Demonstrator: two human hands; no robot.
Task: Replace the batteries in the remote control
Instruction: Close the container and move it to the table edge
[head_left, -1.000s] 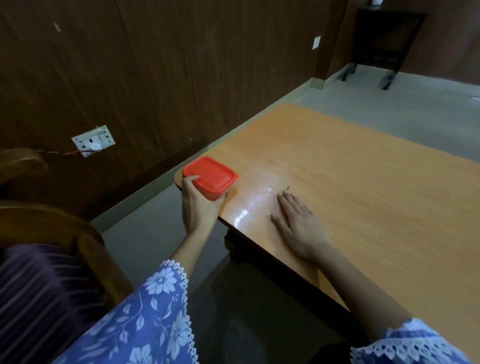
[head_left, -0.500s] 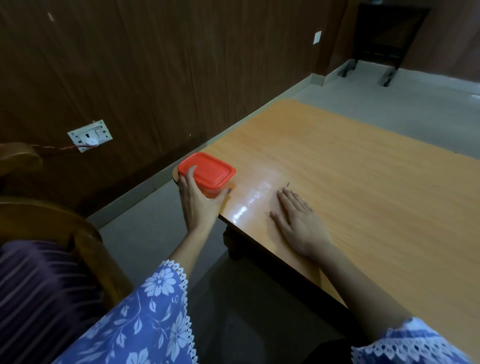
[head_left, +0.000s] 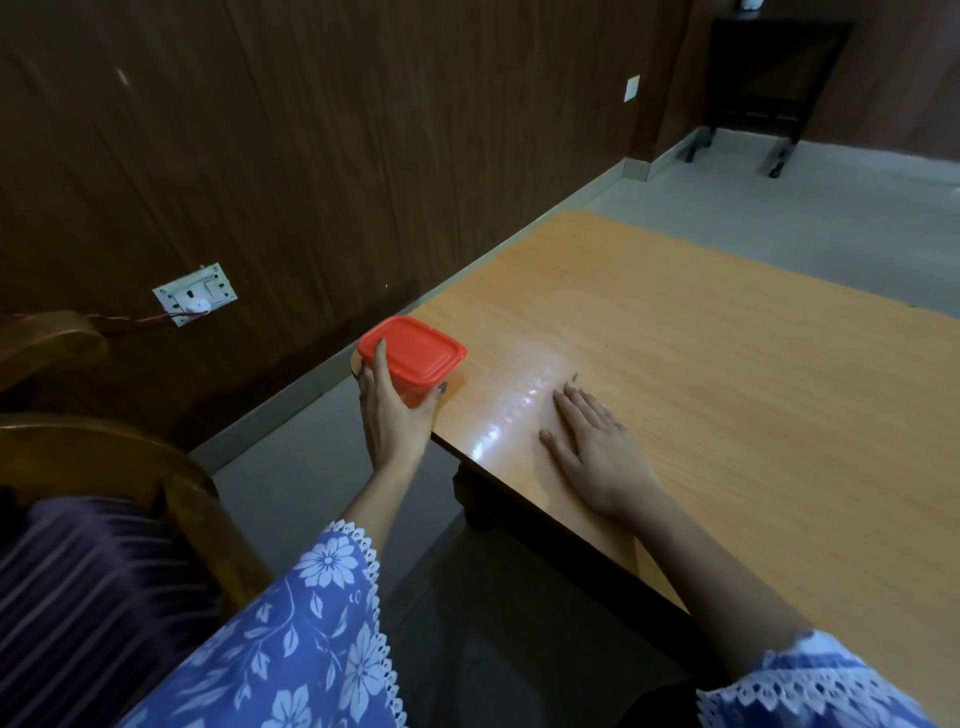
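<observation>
Container (head_left: 415, 358) unmoved in left hand (head_left: 392, 421); right hand (head_left: 597, 452) still flat.

A small red box (head_left: 413, 361) with its lid shut is held upright at the near left corner of the table (head_left: 727, 374), gripped by the left hand (head_left: 392, 421).

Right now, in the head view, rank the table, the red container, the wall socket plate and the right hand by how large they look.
1. Table, largest by far.
2. Right hand.
3. Red container, near the hand's size; the hand lies closer, so this order is unsure.
4. Wall socket plate, smallest.
</observation>
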